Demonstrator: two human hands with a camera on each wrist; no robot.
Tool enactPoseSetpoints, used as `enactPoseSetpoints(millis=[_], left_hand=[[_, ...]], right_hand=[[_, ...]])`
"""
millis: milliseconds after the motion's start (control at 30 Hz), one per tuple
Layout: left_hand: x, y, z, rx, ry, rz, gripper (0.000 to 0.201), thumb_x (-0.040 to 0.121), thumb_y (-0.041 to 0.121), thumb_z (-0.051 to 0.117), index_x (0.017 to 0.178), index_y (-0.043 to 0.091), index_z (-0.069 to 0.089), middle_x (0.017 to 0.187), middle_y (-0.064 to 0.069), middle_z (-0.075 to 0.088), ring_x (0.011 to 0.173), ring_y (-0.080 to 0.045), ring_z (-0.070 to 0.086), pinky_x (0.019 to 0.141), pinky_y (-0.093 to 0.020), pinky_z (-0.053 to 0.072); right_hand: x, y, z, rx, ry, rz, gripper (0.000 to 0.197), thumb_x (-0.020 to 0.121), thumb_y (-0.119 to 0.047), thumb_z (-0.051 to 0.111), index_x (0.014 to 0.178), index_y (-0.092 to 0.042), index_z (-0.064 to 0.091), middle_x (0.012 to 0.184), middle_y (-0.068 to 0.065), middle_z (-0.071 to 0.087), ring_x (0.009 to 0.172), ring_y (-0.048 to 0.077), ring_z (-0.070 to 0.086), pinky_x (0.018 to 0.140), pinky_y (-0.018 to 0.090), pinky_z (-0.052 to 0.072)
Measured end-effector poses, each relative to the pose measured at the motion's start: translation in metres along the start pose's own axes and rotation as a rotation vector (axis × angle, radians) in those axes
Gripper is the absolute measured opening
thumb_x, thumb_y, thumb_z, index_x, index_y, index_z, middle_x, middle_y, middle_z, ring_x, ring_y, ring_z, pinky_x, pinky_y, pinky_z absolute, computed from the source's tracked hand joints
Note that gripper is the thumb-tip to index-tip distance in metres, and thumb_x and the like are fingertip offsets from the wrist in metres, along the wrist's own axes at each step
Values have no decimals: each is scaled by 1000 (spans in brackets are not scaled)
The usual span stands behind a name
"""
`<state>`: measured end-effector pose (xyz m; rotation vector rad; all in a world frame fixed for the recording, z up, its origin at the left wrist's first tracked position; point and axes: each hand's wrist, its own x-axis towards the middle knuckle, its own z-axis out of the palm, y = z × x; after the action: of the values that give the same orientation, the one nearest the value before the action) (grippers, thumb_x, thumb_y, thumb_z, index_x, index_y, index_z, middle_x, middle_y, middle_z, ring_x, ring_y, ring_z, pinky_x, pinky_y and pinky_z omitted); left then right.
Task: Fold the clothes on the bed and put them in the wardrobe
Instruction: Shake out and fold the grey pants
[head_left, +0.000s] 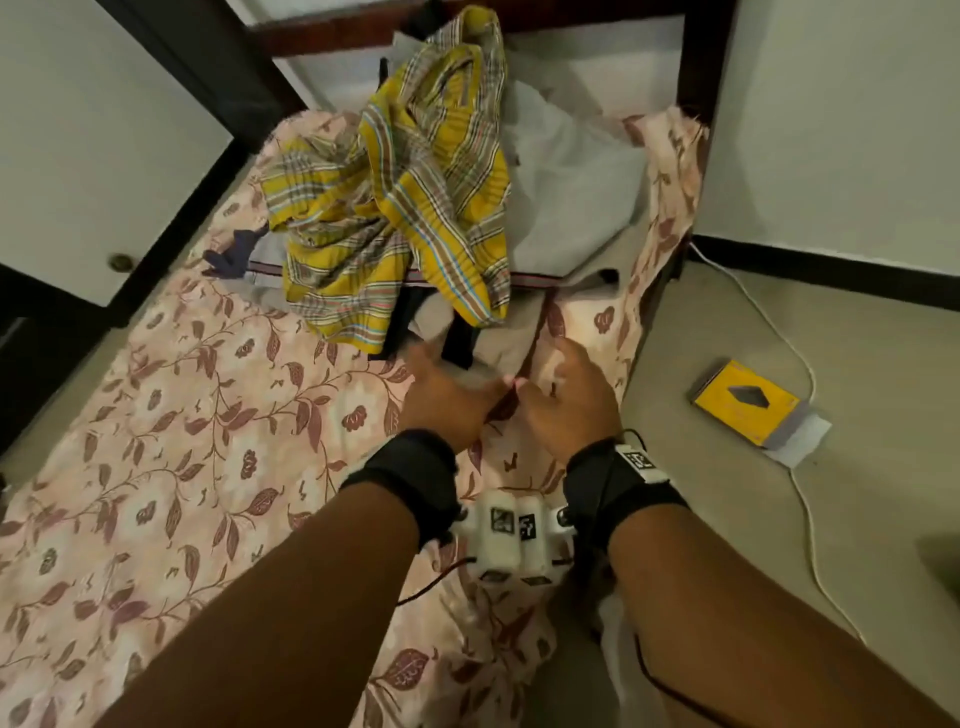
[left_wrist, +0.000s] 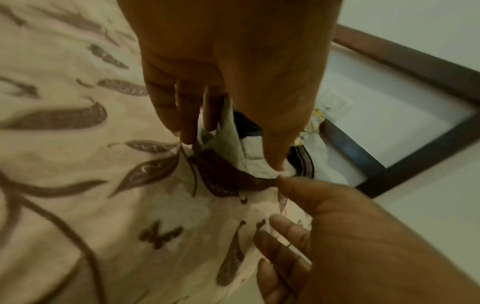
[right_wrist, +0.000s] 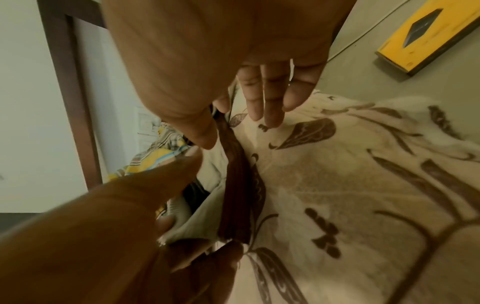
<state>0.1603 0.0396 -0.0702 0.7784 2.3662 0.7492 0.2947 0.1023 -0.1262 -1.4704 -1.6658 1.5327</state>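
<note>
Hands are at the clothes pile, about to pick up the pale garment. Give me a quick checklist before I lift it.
1. Hands free: ok. The left hand and right hand hold nothing.
2. Grip on the pale garment: not ok. Straight fingers only touch its edge.
3. Garment clear of the pile: cannot tell. The yellow plaid cloth drapes over the clothes just behind it.
4. Folding space: ok. Flat bed sheet shows left of the hands.
5. Wardrobe open: cannot tell. The white door beside the bed looks closed.
</note>
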Motion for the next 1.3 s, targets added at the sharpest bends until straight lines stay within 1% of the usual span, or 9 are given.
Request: enactPoseSetpoints(millis=[133,300,433,533,733,967,1067,1167,1300], left_hand=[[10,-19,-2,4,22,-54,98,87,30,80,160,25,13,114,-1,56,105,-27,61,97,-44,53],[3,-28,-33,53,-117,46,52,92,30,73,140,25,52,122,0,67,111,-24,65,88,-38,52],[-10,-29,-58,205,-100,128,43,95,27,69,134,23,53,112,-1,63,92,-21,62,73,-33,46],[-14,-43,-70,383,-71,113,48,98,22,64,144,27,48,107,-2,64,83,-23,61,69,-32,45],[-6,-62,-76,445,-73,88,44,100,22,64,142,25,55,119,-7,68,88,-20,57,74,-30,43],[-4,-69,-40,430,-188,70,39,103,25,58,142,24,55,124,-5,68,108,-28,64,90,-36,51],[-7,-69,-36,417,-179,61,39,104,24,56,144,23,53,124,-8,67,101,-25,61,87,-32,47],[-10,-73,-36,420,-184,64,40,105,27,55,144,23,53,129,-9,67,111,-29,64,95,-38,51],[-5,-68,-43,489,-252,44,48,105,34,55,151,26,47,138,-8,64,121,-30,62,104,-40,50]], right_hand=[[3,-2,10,-66,-53,-58,63,86,-39,71,143,-25,49,137,4,60,126,24,55,104,45,46],[1,-2,11,-55,-73,-63,78,82,-46,71,152,-29,39,143,4,54,130,24,51,108,46,44],[17,-6,-7,0,247,-208,94,81,-34,74,159,-27,21,161,12,24,140,24,35,108,34,41],[43,-1,-19,-43,447,-261,86,76,-35,74,152,-29,34,159,15,19,137,35,43,105,47,49],[51,5,-18,47,352,-162,93,82,-30,75,158,-30,23,161,7,32,142,26,40,113,40,41],[43,-26,-8,-515,157,-306,28,82,-36,69,109,-44,73,169,-4,5,147,34,17,111,56,31],[43,-25,1,-613,28,-281,37,85,-31,65,121,-38,66,169,-9,1,148,32,12,109,60,30],[46,-29,-3,-599,80,-310,57,86,-28,63,142,-28,50,164,-8,22,143,29,25,105,55,35],[46,-41,-7,-226,258,-546,24,87,-14,66,109,-18,75,121,0,65,115,25,56,98,42,49]])
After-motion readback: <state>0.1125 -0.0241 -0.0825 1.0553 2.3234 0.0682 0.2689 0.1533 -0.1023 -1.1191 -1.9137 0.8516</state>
